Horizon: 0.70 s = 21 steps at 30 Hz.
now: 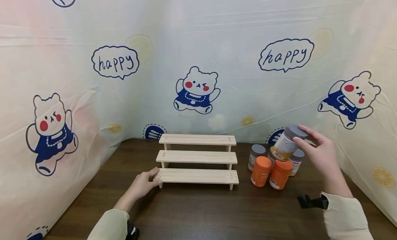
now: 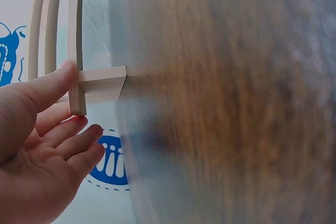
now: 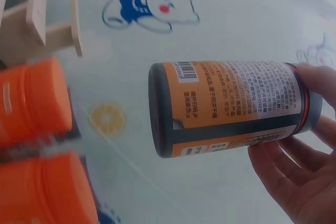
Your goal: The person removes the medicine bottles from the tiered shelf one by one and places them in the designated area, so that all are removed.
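Right hand (image 1: 319, 152) is pinching the jar (image 1: 286, 143) by its grey lid, lifting it above the other jars, right of the wooden shelf (image 1: 197, 159). Probably light, rigid, smooth plastic (grip lid/upper body). Left hand (image 1: 143, 182), fingers relaxed, is touching shelf's end.

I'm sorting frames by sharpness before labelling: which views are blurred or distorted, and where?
Head view: sharp and evenly lit, with wide-angle bending at the edges; the wooden stepped shelf reads crisply. Left wrist view: the left hand is clear, but the dark table is smeared and the shelf rails bow. Right wrist view: the grey-lidded bottle is legible, while the orange bottles are blurred.
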Motion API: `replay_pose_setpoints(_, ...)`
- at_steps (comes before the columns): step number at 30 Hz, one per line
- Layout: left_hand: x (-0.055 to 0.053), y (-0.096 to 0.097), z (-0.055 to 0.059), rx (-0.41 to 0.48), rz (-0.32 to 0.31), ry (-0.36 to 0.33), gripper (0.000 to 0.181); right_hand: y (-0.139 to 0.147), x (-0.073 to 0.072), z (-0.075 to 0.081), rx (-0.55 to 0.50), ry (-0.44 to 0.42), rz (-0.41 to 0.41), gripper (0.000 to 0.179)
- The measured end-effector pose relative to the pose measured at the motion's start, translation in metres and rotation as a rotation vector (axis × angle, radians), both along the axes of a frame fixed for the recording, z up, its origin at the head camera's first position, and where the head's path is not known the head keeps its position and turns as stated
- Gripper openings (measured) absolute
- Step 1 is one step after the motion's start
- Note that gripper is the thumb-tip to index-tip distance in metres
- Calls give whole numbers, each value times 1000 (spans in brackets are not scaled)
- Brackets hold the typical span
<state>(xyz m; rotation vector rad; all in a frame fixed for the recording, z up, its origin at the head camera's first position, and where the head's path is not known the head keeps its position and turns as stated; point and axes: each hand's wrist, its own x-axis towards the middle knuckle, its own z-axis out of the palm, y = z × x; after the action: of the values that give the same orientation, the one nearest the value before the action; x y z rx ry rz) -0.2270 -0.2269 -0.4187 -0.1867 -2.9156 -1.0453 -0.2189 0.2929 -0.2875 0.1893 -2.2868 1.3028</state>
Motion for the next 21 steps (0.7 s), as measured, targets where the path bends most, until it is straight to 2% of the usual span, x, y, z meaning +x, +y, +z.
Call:
replay_pose_setpoints(9, 0, 0, -1, 15, -3, 14, 56, 42, 3, -19, -123, -30, -56, 48)
replay_pose_setpoints(13, -1, -1, -1, 16, -3, 7, 57, 58, 2, -29, -151, -60, -104, 49)
replay_pose_setpoints(15, -1, -1, -1, 15, 0, 5, 57, 64, 2, -34, -145, -101, -125, 52)
replay_pose_setpoints(21, -1, -1, -1, 9, 0, 8, 57, 77, 1, -56, -44, -220, -175, 61)
